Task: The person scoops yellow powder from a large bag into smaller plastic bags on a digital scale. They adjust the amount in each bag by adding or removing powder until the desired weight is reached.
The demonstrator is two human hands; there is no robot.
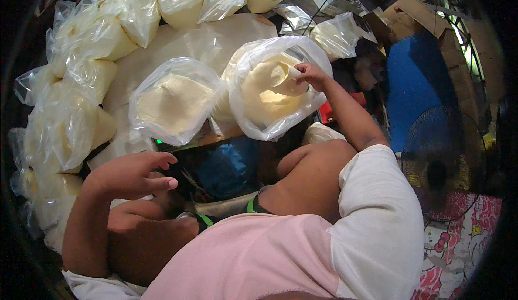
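My right hand (pixel 312 76) grips a pale cream scoop (pixel 283 78) inside a large open plastic bag (pixel 245 111) of cream powder (pixel 275 103). The scoop is tilted and partly in the bag, above the powder. Left of this bag stands a smaller open bag (pixel 172 103) of similar powder, with a small green glow under its front edge. My left hand (pixel 140 173) is held with fingers apart and nothing in them, below and left of the smaller bag, above my legs.
Filled clear bags (pixel 81 127) line the left and back, around a cream sheet (pixel 162 44). At right are a red object (pixel 327 111), a blue panel (pixel 418 84), cardboard (pixel 410 17) and a standing fan (pixel 437 165). A patterned pink mat (pixel 458 251) lies below the fan.
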